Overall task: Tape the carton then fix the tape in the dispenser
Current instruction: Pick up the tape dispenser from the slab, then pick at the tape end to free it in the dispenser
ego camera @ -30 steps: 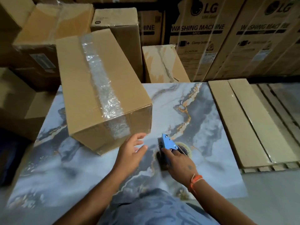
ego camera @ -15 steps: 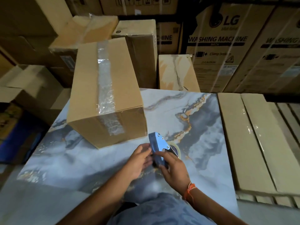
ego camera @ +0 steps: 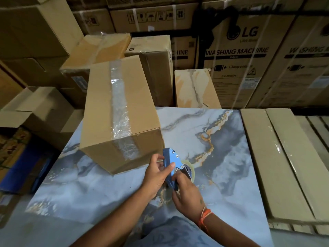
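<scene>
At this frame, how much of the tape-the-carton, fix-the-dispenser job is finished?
Done: the carton carries a clear tape strip along its top seam and down the near face. In hand: the left hand and right hand both grip the blue dispenser above the marble-patterned slab. Left: seating its tape roll; whether that has begun is unclear.

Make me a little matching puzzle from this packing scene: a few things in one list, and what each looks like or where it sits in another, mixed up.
Things:
1. carton
2. tape dispenser
3. wrist thread
4. table

Descriptions:
A. orange, tied on the right arm
B. blue, gripped by both hands
C. marbled grey, white and gold
D. brown, with clear tape running along its top and down the near end

Pairs: 1-D, 2-B, 3-A, 4-C
</scene>
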`<action>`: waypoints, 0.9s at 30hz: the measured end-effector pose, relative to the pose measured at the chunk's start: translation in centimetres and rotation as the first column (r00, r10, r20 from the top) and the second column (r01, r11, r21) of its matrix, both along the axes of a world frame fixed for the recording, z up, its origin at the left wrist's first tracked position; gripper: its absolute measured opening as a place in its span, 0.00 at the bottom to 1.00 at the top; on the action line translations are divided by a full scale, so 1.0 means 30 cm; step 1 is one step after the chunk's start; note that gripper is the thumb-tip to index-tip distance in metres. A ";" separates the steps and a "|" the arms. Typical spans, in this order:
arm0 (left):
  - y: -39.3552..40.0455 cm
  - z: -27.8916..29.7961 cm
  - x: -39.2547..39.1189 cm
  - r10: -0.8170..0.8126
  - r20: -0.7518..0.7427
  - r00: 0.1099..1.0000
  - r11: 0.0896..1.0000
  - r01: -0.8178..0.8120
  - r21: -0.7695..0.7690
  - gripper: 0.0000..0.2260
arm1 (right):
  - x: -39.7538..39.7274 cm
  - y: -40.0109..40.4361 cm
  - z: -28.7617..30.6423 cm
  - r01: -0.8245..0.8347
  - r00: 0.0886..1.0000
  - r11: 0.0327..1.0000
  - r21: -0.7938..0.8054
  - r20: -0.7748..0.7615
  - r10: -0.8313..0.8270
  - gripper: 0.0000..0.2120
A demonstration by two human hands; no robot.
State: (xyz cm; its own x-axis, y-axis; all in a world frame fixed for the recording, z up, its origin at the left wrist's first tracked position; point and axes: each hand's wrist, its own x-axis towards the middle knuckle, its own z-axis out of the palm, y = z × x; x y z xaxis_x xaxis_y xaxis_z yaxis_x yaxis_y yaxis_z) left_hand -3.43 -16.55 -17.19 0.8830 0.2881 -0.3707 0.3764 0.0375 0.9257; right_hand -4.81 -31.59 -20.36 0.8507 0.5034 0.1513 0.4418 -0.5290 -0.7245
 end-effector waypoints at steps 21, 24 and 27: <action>0.142 -0.105 0.000 -0.197 0.065 0.978 0.979 0.192 0.069 0.34 | 0.120 -0.017 0.114 0.360 0.927 0.908 0.214 -0.193 -0.322 0.11; 0.137 -0.098 0.000 -0.224 0.053 0.973 0.974 0.221 0.056 0.33 | 0.174 -0.024 0.132 0.392 0.900 0.896 0.209 -0.291 -0.325 0.06; 0.126 -0.088 -0.001 -0.261 0.055 0.964 0.964 0.258 0.063 0.33 | 0.218 -0.041 0.132 0.376 0.875 0.913 0.157 -0.383 -0.295 0.05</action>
